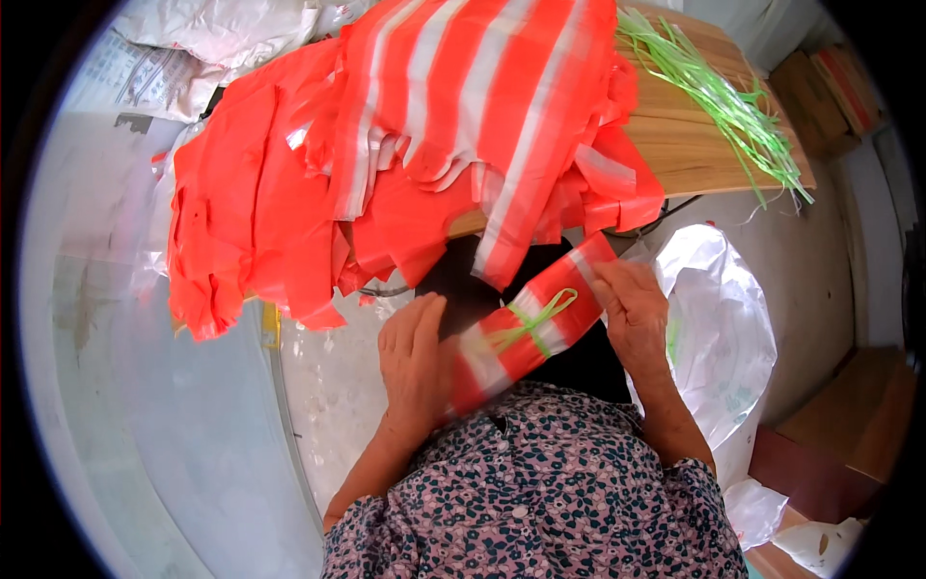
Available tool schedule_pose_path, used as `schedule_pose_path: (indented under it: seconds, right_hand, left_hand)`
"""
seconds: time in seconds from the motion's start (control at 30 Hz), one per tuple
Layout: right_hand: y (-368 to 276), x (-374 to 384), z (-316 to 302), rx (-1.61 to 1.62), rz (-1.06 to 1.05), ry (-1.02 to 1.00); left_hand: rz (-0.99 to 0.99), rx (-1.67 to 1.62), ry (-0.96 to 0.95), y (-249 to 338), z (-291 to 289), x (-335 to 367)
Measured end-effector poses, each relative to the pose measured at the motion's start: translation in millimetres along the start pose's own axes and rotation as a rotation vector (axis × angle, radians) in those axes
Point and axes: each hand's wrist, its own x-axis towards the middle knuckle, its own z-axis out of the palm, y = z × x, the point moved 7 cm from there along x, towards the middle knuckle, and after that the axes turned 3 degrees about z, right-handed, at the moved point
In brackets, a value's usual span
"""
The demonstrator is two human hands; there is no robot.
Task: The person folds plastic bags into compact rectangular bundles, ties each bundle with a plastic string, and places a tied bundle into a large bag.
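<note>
In front of one wooden table [699, 125], one striped bundle [519, 359] with one green tie [531, 327] slants; the right hand [637, 314] holds its upper end; whether the left hand [413, 359] grips it, I cannot tell.

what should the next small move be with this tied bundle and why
Probably lower the red-and-white bundle into the white plastic bag on the right: the green string around its middle looks tied, the right hand has hold of its upper end, and the bag is close beside that hand.
</note>
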Motion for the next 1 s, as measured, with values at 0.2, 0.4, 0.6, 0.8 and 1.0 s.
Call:
schedule_pose_path:
  seconds: [0.2, 0.4, 0.6, 0.8, 1.0]
  right_hand:
    - [-43, -12, 38, -0.001, -0.336, -0.157]
    - [10, -4, 40, -0.194, -0.188, -0.191]
    - [53, 27, 33, -0.005, -0.038, -0.397]
    - [58, 5, 7, 0.18, 0.166, -0.601]
    - [-3, -2, -18, 0.037, -0.157, -0.361]
  left_hand:
    - [0.238, 0.108, -0.304, 48, 29, -1]
    - [0.003, 0.043, -0.407, 17, 35, -8]
    - [0.118, 0.063, -0.691, 8, 52, 29]
    - [-0.285, -0.257, -0.892, 1, 71, 8]
    - [-0.102, -0.361, -0.809, 28, 59, 31]
